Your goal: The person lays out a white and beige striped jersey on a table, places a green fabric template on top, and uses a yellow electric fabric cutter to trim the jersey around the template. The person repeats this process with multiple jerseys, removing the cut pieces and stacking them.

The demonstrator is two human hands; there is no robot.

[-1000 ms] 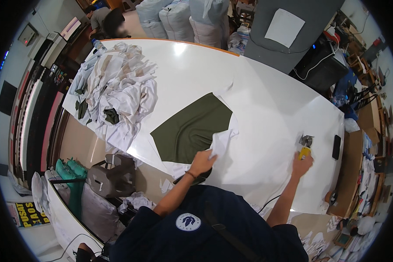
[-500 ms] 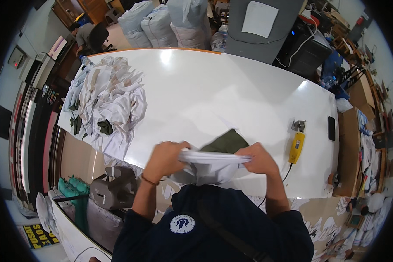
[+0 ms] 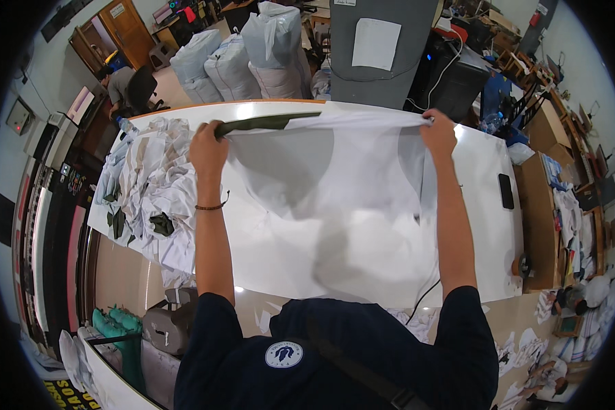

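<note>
A thin white cloth [image 3: 372, 160] with a dark green strip [image 3: 266, 123] along its top edge is stretched wide between my hands above the white table [image 3: 273, 266]. Its lower part hangs loose and blurs slightly. My left hand [image 3: 208, 147] is closed on the corner at the green end. At the opposite corner, my right hand [image 3: 439, 133] pinches the white edge. Both arms reach forward, and the cloth hides much of the table behind it, including the place where the yellow cutting tool lay.
A heap of white cloth pieces [image 3: 157, 171] with green bits covers the table's left end. A black phone [image 3: 506, 191] lies near the right edge. Large stuffed sacks [image 3: 232, 75] stand beyond the table, and a person [image 3: 119, 85] sits at the far left.
Both hands have moved forward and apart, opening the bunched white cloth into a wide sheet. Its green part, earlier low over the table, now runs beside my left hand.
</note>
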